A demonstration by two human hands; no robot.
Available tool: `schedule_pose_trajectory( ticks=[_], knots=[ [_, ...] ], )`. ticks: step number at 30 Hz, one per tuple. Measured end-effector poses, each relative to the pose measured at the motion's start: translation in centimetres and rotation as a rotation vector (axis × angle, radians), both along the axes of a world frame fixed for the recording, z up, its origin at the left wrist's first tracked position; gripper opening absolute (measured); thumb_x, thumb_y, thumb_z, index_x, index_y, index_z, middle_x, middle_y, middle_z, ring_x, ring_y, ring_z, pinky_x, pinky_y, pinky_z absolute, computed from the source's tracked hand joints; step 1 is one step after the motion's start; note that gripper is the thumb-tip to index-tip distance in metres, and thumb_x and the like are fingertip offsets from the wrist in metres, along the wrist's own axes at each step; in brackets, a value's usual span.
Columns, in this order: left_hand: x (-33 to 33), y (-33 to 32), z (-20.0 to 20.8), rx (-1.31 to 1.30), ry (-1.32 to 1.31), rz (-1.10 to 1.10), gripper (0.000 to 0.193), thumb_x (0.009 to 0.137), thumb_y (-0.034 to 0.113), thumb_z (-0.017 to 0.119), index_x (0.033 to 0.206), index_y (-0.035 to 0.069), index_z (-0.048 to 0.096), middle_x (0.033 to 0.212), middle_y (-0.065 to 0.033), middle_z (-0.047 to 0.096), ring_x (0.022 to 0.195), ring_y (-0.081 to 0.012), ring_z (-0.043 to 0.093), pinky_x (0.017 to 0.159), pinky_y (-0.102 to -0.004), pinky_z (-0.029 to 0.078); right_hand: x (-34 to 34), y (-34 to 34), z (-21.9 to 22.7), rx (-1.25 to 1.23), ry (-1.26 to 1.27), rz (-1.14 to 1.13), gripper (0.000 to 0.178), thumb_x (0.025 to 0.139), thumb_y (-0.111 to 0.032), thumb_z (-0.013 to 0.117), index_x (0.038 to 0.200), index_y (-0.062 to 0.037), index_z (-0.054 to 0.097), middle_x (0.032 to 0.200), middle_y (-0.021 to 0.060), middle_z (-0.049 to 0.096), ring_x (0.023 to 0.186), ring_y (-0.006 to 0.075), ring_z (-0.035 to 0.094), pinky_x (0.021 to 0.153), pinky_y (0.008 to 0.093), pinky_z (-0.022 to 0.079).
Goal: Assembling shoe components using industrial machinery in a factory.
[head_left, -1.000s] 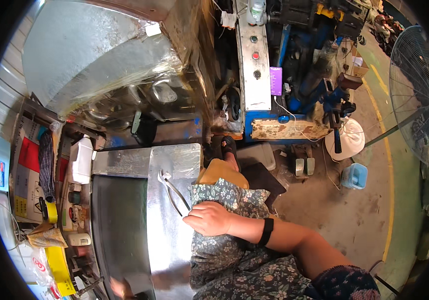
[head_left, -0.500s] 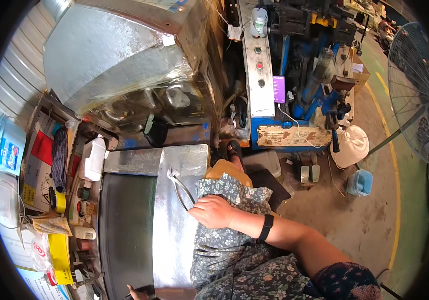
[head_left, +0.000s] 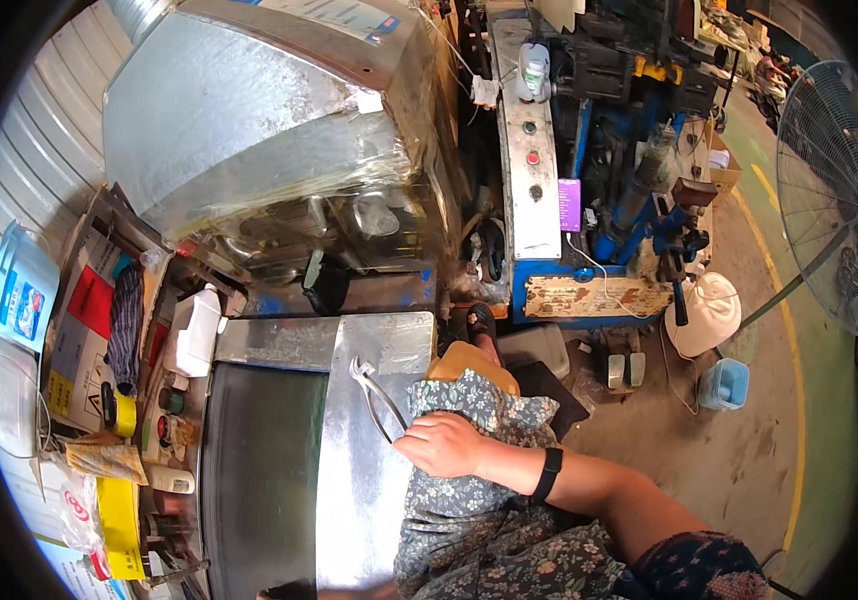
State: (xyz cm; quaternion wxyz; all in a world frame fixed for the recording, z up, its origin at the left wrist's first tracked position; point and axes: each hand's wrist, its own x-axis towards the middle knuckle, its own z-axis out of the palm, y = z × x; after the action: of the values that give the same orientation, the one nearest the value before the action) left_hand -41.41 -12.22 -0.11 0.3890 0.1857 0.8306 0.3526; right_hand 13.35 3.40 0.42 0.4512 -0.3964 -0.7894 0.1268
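Note:
My right hand is closed around the handle ends of metal pliers. Their head points away from me, over a shiny metal plate. This hand rests by my lap, over a floral-patterned apron. Only a sliver of my left hand or wrist shows at the bottom edge, beside a dark object I cannot make out; its fingers are not clearly visible. Left of the plate lies a dark conveyor belt, framed in metal.
Bottles and rags crowd a side shelf at left, beside a white jug. A plastic-wrapped metal hood stands ahead. Far right are a blue machine, a beige canister, a blue tub and a large fan.
The view has shifted slightly, so the scene sits a little lower and to the right. My right hand keeps hold of the pliers. Less of my left fingers shows at the bottom edge.

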Motion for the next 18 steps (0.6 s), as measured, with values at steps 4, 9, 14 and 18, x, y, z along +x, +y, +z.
schedule_pose_trajectory(
  ticks=[4,9,14,18],
  knots=[
    [0.3,-0.7,0.5,0.067,-0.179,0.064,0.019,0.090,0.018,0.064,0.098,0.001,0.063,0.087,-0.0111,0.065,0.080,-0.0232,0.062,0.078,-0.0370,0.054,-0.6,0.1,0.0,-0.017,-0.035,0.000,0.014,0.080,-0.013,0.066,0.092,-0.0072,0.065,0.079,0.0044,0.063,0.078,0.0227,0.063,0.070,0.0357,0.052],
    [3.7,-5.0,3.1,0.132,-0.415,0.161,0.017,0.091,0.017,0.062,0.091,0.001,0.067,0.079,-0.0090,0.066,0.072,-0.0208,0.064,0.073,-0.0359,0.056,-0.8,0.4,0.3,0.004,-0.024,0.025,0.010,0.083,-0.014,0.066,0.091,-0.0077,0.067,0.077,0.0054,0.064,0.076,0.0240,0.064,0.069,0.0367,0.052],
    [15.6,-2.9,11.7,0.305,-0.656,0.188,0.035,0.083,0.012,0.067,0.109,-0.008,0.057,0.115,-0.0237,0.062,0.110,-0.0402,0.061,0.103,-0.0531,0.049,-0.3,0.1,2.3,-0.335,0.054,0.095,0.021,0.092,-0.024,0.064,0.103,-0.0059,0.068,0.089,0.0107,0.071,0.086,0.0295,0.069,0.078,0.0383,0.054],
    [24.4,-1.3,12.9,0.262,-0.591,-0.548,0.081,0.082,0.013,0.072,0.149,-0.001,0.029,0.142,-0.0228,0.045,0.124,-0.0380,0.054,0.107,-0.0517,0.045,-0.9,1.0,5.5,-0.650,0.518,0.200,0.061,0.098,-0.044,0.059,0.145,-0.0092,0.041,0.132,0.0212,0.059,0.115,0.0307,0.063,0.090,0.0393,0.053]
  ],
)
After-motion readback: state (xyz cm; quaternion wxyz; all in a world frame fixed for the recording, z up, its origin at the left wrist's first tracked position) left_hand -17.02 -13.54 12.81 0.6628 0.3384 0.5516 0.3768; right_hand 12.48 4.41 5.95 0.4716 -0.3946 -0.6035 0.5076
